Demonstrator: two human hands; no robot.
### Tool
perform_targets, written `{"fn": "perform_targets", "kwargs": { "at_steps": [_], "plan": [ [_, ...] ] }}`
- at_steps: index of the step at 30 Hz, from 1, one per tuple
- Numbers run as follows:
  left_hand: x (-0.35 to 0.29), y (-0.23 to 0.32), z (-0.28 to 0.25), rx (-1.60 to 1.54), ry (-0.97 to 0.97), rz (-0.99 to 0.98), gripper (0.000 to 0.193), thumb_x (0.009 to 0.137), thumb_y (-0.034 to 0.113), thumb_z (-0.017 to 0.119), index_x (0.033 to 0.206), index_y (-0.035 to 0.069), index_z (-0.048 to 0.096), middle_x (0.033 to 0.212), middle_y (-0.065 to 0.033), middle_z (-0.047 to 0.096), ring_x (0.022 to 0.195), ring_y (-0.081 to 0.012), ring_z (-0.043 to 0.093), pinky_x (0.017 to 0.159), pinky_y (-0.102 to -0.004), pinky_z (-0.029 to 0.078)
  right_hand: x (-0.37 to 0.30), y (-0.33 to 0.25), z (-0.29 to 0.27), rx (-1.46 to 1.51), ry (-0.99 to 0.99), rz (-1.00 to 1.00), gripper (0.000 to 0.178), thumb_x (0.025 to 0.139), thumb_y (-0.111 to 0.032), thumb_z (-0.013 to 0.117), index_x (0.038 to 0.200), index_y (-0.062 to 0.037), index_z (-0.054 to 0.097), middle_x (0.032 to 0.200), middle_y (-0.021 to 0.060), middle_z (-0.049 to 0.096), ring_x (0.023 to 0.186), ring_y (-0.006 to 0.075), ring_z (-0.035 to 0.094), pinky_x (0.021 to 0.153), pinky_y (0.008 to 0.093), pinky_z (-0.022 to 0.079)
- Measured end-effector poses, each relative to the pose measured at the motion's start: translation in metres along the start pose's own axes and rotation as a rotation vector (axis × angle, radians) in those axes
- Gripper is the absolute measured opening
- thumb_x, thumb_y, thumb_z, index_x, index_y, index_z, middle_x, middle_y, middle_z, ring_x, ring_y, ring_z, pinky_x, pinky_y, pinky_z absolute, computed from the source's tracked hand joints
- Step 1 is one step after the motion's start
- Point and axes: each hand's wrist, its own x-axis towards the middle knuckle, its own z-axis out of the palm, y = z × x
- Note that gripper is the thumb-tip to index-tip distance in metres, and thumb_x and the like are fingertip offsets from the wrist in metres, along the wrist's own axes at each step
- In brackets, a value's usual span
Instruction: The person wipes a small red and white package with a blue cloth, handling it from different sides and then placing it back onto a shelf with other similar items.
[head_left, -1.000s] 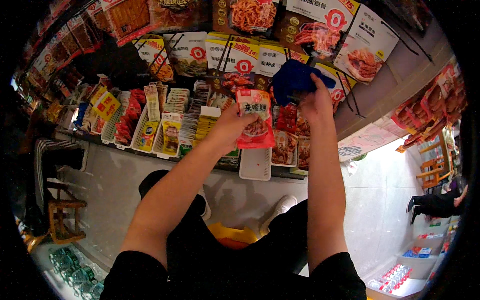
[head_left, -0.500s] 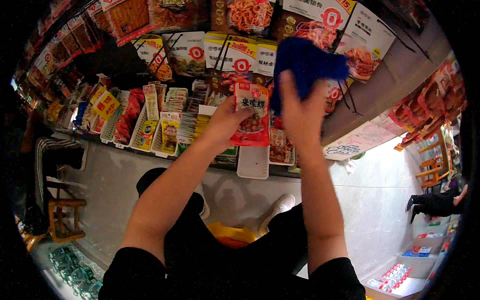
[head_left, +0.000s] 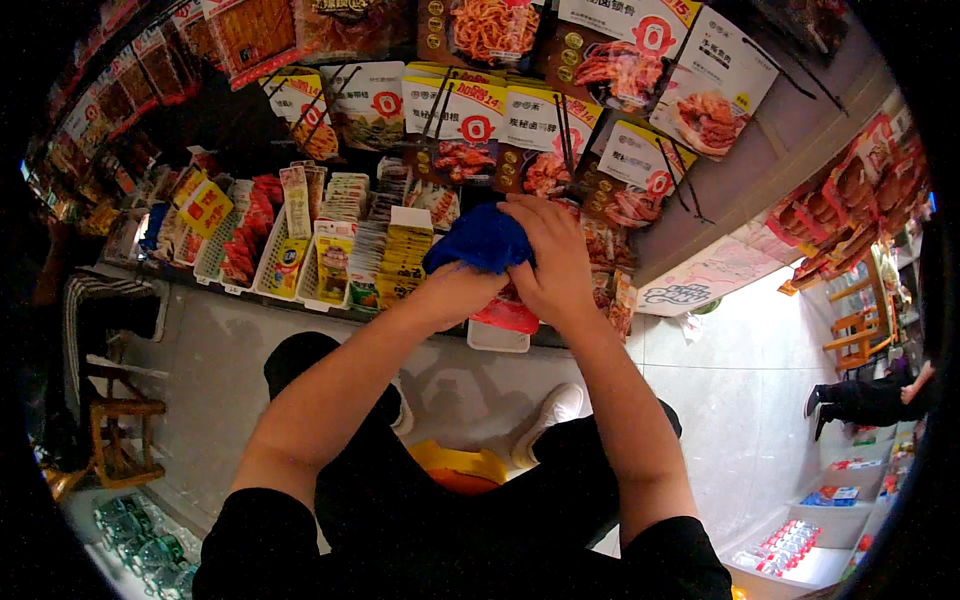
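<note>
My right hand [head_left: 555, 255] presses a bunched dark blue cloth [head_left: 482, 240] over a red snack packet [head_left: 508, 317]. Only the packet's lower red end shows beneath the hands. Gripping that packet from the left, my left hand [head_left: 455, 295] has its fingers partly covered by the cloth. Both hands meet in front of the shelf, above a white plastic basket [head_left: 497, 340] that sticks out at the front edge. Packets of yellow snacks [head_left: 404, 262] stand in a row just left of my hands.
Large snack bags [head_left: 545, 140] hang on hooks behind my hands. White baskets [head_left: 268, 268] of small packets line the shelf to the left. A yellow stool [head_left: 458, 466] is beneath me. Wooden chairs [head_left: 125, 440] stand at the left, and a person in dark clothes [head_left: 865, 400] is at the right.
My right hand has brought the blue cloth down and left from the hanging bags onto the packet. My left hand keeps hold of the packet, which is now mostly covered.
</note>
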Motion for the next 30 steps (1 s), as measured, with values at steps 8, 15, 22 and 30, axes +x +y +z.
{"fn": "perform_targets", "kwargs": {
  "at_steps": [8, 15, 22, 30],
  "plan": [
    [0.005, 0.012, -0.002, 0.267, -0.080, 0.313, 0.033, 0.085, 0.025, 0.045, 0.111, 0.004, 0.050, 0.107, -0.0155, 0.057, 0.097, -0.0295, 0.055, 0.082, -0.0371, 0.043, -0.021, -0.002, -0.005, -0.059, 0.049, 0.032, 0.049, 0.067, -0.021, 0.053, 0.114, -0.0072, 0.052, 0.108, 0.0151, 0.055, 0.102, 0.0341, 0.049, 0.088, 0.0434, 0.038],
    [0.008, -0.010, 0.022, -0.093, -0.370, 0.086, 0.025, 0.084, 0.009, 0.050, 0.107, -0.001, 0.047, 0.093, -0.0137, 0.060, 0.084, -0.0157, 0.056, 0.076, -0.0313, 0.046, -0.036, 0.005, 0.002, 0.331, 0.022, 0.551, 0.037, 0.084, -0.029, 0.046, 0.098, 0.0040, 0.055, 0.085, 0.0226, 0.059, 0.077, 0.0388, 0.056, 0.072, 0.0425, 0.044],
    [0.007, 0.020, 0.017, -0.092, -0.369, 0.082, 0.026, 0.082, 0.007, 0.054, 0.105, -0.002, 0.047, 0.088, -0.0107, 0.059, 0.081, -0.0126, 0.054, 0.072, -0.0286, 0.046, -0.032, 0.016, -0.001, 0.506, 0.141, 0.824, 0.044, 0.089, -0.036, 0.043, 0.095, 0.0053, 0.056, 0.083, 0.0244, 0.059, 0.078, 0.0351, 0.057, 0.073, 0.0400, 0.042],
    [0.014, 0.018, 0.011, -0.427, -0.281, -0.097, 0.041, 0.077, -0.001, 0.050, 0.117, 0.000, 0.047, 0.097, -0.0107, 0.058, 0.087, -0.0152, 0.055, 0.075, -0.0266, 0.045, -0.045, 0.007, 0.017, 0.027, 0.265, 0.314, 0.034, 0.087, -0.029, 0.049, 0.081, 0.0036, 0.056, 0.070, 0.0253, 0.056, 0.066, 0.0421, 0.055, 0.061, 0.0447, 0.044]
  ]
}}
